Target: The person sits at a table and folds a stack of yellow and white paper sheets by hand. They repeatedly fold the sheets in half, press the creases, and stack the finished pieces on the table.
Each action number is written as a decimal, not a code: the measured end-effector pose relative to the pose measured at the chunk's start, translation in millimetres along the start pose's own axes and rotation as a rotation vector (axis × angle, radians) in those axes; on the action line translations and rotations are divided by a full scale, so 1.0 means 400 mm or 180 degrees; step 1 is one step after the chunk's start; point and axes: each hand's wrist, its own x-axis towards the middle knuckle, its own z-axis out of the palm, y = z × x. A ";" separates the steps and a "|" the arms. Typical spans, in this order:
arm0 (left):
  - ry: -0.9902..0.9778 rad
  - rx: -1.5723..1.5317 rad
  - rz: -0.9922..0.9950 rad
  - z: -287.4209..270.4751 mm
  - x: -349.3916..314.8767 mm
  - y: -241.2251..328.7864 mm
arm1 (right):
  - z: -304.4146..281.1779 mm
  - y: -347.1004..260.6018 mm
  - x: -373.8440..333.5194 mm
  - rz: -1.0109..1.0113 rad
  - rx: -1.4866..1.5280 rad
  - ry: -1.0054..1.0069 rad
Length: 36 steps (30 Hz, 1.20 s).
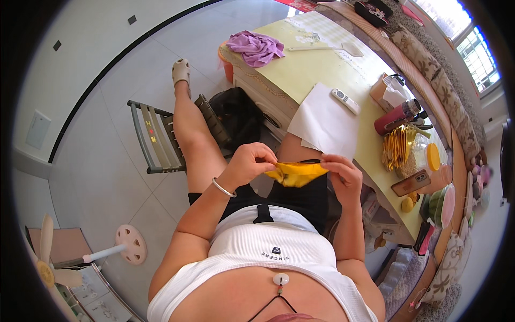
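Stretched between my two hands above my lap is a small shiny yellow pouch (299,175). Its upper edge runs almost straight from one hand to the other. My left hand (251,163) pinches the left corner between thumb and fingers; a white bangle circles that wrist. At the opposite corner my right hand (342,174) grips the pouch the same way. Just beyond the pouch, white paper sheets (324,121) lie on the table and hang over its near edge. What the pouch contains, if anything, does not show.
The pale yellow table (284,80) bears a purple cloth (256,48), a white spatula (348,49), a remote control (346,101), a red thermos (397,117), a bundle of yellow packets (396,150) and a phone (411,183). Left stand a folding chair (161,137) and a fan (45,272).
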 end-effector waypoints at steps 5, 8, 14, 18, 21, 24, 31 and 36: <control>0.0433 0.1051 0.0483 0.031 0.007 0.030 | 0.027 -0.051 0.045 -0.0371 -0.1068 -0.0236; 0.0542 0.1496 0.1013 0.067 0.013 0.054 | 0.099 -0.082 0.070 -0.0530 -0.1652 -0.0745; 0.0498 0.1872 0.1357 0.077 0.000 0.074 | 0.129 -0.026 0.054 -0.0315 -0.1498 -0.0907; 0.0426 0.1796 0.1232 0.071 -0.007 0.070 | 0.115 -0.029 0.048 -0.0282 -0.1586 -0.0884; 0.0427 0.1645 0.0958 0.056 -0.009 0.067 | 0.067 -0.027 0.047 -0.0062 -0.1618 -0.0804; 0.0373 0.1427 0.0619 0.050 -0.010 0.069 | 0.028 -0.005 0.026 0.0226 -0.1512 -0.0650; 0.0116 0.2520 0.1301 0.078 0.031 0.091 | 0.026 0.006 0.020 0.0237 -0.1576 -0.0896; -0.0257 0.2654 0.1248 0.089 0.058 0.071 | 0.019 -0.011 0.037 0.0186 -0.1327 -0.0808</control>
